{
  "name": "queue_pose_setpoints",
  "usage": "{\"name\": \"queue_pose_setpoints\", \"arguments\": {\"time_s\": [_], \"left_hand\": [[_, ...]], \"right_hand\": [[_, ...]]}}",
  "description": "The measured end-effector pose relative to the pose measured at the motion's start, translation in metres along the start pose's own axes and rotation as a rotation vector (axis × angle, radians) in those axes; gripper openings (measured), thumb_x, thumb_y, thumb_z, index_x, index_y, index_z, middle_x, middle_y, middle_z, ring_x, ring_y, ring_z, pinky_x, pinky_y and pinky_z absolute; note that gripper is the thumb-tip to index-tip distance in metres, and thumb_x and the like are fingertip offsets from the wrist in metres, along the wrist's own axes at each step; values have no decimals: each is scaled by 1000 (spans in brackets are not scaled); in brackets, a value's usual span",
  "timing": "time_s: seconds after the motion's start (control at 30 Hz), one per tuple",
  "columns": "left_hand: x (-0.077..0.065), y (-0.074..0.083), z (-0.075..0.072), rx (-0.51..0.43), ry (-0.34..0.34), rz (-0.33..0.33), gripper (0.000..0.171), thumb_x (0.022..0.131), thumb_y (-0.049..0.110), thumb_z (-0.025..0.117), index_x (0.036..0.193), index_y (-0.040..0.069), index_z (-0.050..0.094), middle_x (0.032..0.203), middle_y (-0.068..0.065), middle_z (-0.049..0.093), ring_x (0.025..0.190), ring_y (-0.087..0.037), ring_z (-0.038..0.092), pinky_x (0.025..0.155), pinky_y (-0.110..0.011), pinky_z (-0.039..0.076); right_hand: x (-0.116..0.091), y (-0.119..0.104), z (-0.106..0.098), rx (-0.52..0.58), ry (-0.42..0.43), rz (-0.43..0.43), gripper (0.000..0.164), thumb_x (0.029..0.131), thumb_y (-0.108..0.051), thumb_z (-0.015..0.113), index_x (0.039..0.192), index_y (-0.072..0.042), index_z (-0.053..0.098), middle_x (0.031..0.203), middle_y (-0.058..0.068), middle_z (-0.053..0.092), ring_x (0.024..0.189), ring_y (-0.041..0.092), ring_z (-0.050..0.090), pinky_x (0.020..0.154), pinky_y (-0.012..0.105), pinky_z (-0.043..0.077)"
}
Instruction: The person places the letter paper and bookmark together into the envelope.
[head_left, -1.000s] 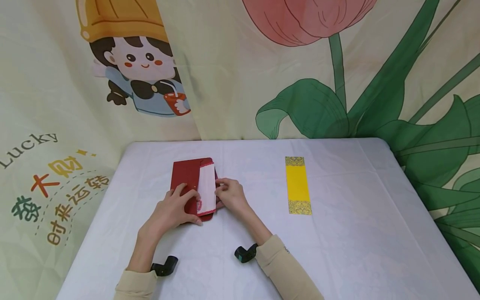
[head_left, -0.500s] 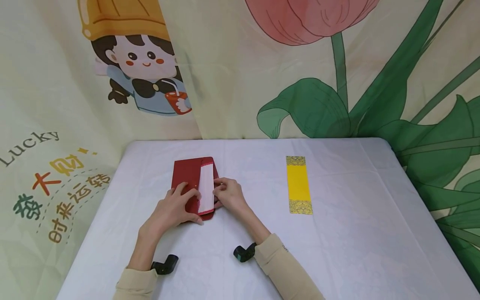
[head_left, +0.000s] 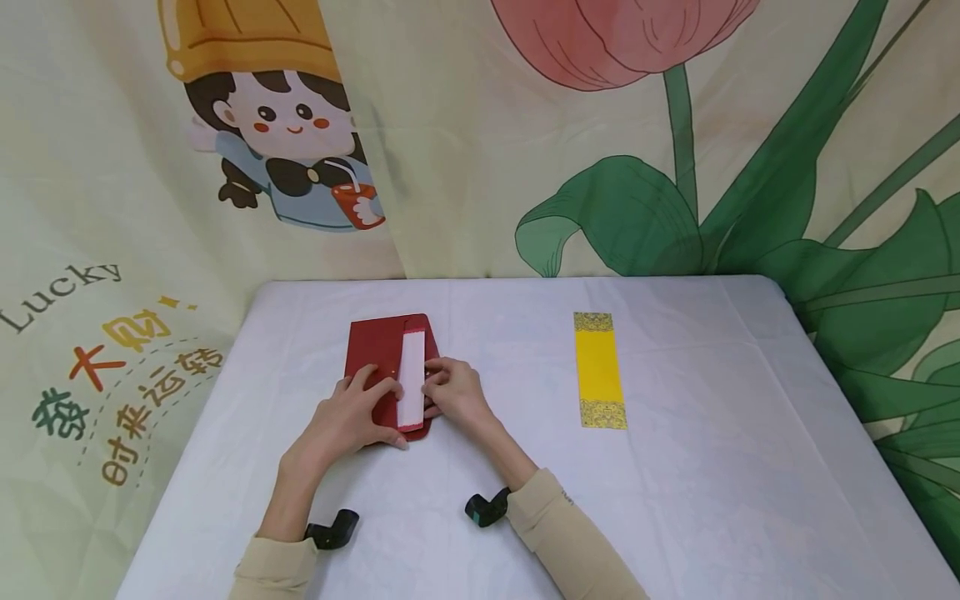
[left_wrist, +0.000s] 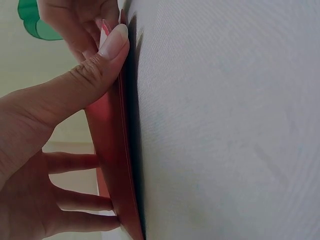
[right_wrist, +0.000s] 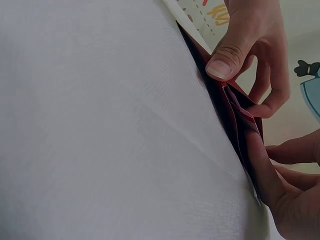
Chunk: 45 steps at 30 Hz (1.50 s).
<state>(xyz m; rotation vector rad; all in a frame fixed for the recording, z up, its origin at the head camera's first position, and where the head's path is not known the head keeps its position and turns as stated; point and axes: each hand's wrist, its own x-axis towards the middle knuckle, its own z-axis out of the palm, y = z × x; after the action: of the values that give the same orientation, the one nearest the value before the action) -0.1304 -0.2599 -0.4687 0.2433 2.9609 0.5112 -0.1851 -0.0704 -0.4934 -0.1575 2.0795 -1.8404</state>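
Note:
A red envelope [head_left: 371, 342] lies on the white-covered table, its flap side to the right. Partly inside it is a white paper [head_left: 412, 379] with red edges, of which a narrow upright strip shows. My left hand [head_left: 341, 423] holds the envelope, thumb at the near edge and fingers spread over its top; the left wrist view shows the thumb pressing the side of the envelope [left_wrist: 112, 150]. On the right, my right hand [head_left: 459, 393] pinches the paper's outer edge. The right wrist view looks into the envelope's parted mouth [right_wrist: 235, 107], near fingers of both hands.
A yellow paper strip [head_left: 598, 367] with patterned ends lies right of the hands on the white tablecloth [head_left: 712, 467]. Behind the table hangs a printed backdrop [head_left: 450, 167]. Each wrist carries a small black camera [head_left: 487, 507].
The white paper has slid left into the red envelope, so its visible strip is narrower. My right hand has shifted slightly left with it; the left hand stays in place.

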Motion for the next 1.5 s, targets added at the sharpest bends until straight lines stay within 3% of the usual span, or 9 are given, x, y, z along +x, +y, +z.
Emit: {"name": "queue_pose_setpoints", "arguments": {"time_s": [0.87, 1.5], "left_hand": [[-1, -1, -1, 3, 4, 2, 67, 68, 51, 94, 120, 23, 62, 149, -26, 42, 129, -58, 42, 84, -73, 51], [0, -1, 1, 18, -6, -4, 75, 69, 51, 93, 129, 18, 62, 151, -29, 40, 130, -62, 40, 86, -76, 49]], "right_hand": [[5, -2, 17, -75, -14, -71, 38, 93, 8, 66, 131, 8, 61, 87, 14, 73, 64, 20, 73, 53, 29, 60], [12, -2, 23, -91, -24, -105, 36, 92, 9, 62, 128, 10, 63, 89, 18, 75, 63, 25, 75, 53, 31, 61]]}}
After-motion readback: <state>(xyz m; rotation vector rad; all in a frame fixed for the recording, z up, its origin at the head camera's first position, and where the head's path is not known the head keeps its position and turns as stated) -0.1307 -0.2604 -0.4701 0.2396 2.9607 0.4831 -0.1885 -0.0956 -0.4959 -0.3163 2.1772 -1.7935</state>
